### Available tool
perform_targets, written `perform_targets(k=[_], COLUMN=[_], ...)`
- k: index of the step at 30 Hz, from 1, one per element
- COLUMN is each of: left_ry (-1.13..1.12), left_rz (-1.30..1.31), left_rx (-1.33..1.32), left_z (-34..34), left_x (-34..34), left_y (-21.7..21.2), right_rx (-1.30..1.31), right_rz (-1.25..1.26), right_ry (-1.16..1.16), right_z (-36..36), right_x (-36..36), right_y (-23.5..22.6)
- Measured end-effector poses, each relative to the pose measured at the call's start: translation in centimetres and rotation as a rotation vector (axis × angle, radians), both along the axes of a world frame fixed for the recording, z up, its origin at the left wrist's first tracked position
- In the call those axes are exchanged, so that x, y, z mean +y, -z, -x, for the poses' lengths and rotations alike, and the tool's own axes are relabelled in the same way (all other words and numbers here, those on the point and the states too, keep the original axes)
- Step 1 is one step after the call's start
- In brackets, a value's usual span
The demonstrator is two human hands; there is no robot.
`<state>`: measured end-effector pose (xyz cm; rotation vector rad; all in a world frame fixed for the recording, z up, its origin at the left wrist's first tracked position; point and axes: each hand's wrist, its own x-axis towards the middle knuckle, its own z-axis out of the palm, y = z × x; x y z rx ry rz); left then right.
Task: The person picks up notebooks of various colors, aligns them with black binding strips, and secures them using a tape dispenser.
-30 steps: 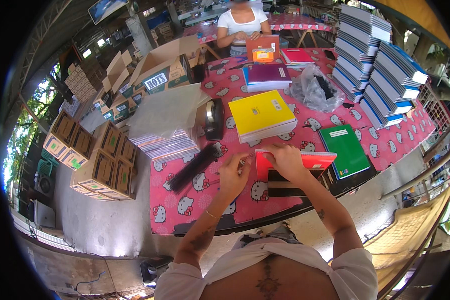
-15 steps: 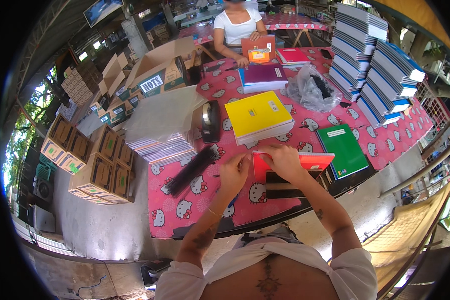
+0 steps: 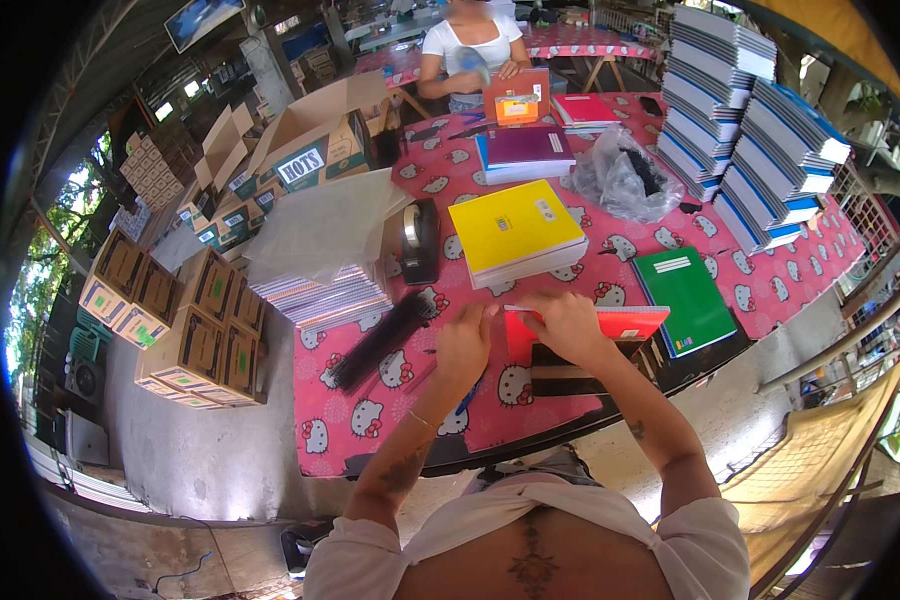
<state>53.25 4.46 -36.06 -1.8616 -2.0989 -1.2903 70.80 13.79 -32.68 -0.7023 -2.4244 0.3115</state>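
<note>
the area is a workshop: notebook stacks (image 3: 710, 110) near the table's (image 3: 510, 428) right edge, cartons (image 3: 208, 345) beyond its left edge, concrete floor (image 3: 185, 450).

I can't make out whether the left hand (image 3: 465, 340) pinches anything; its fingertips are too small to read. The right hand (image 3: 570, 325) covers part of the red notebook's (image 3: 635, 320) upper edge, and that forearm hides some of the dark board (image 3: 560, 380) below. A blue thing (image 3: 467, 400) shows only partly beside the left wrist; I can't say what it is. Across the desk (image 3: 410, 390), a co-worker's moving object (image 3: 472, 65) is a blur. Cloudy plastic sheets (image 3: 315, 220) cover the notebook stack's (image 3: 335, 300) top, and the crumpled bag (image 3: 595, 165) obscures its dark contents.
</note>
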Motion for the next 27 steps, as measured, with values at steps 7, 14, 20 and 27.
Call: perform_targets(k=[7, 14, 20, 27], left_ry=[0.180, 0.112, 0.106, 0.076], left_rz=[-0.052, -0.106, -0.144, -0.171], left_rx=[-0.189, -0.164, -0.237, 0.020], left_z=[-0.3, -0.7, -0.6, 0.1], left_x=[-0.6, -0.1, 0.7, 0.8], left_y=[-1.2, -0.4, 0.9, 0.8], right_rx=[0.020, 0.073, 0.038, 0.013], right_rz=[0.009, 0.000, 0.012, 0.036], right_ry=[0.049, 0.023, 0.023, -0.024], right_z=[0.1, 0.3, 0.5, 0.5], right_x=[0.0, -0.1, 0.3, 0.1], right_y=[0.1, 0.1, 0.6, -0.2])
